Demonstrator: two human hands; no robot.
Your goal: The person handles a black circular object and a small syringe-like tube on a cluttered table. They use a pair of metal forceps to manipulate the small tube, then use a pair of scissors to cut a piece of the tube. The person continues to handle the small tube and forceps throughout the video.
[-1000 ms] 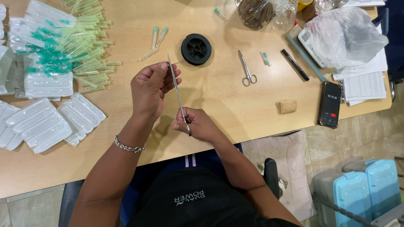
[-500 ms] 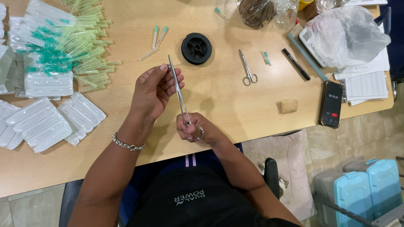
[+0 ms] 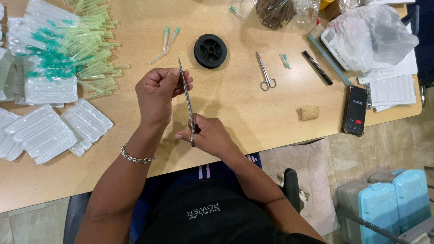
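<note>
Two hands hold a long slim metal instrument above the wooden surface [image 3: 253,117].

The right hand [image 3: 210,135] curls shut around the ringed lower end of the instrument [image 3: 186,97], while the left hand [image 3: 158,92] pinches its upper shaft between thumb and fingertips, palm turned inward, wrist with a bracelet [image 3: 137,157] raised off the surface. The instrument stands tilted, tip pointing away toward the black spool [image 3: 210,50]. Done well, the grip calls for a steady upper pinch and forearms kept close. Small scissors [image 3: 265,74] lie well apart, capped needles [image 3: 81,49] heaped far left.
</note>
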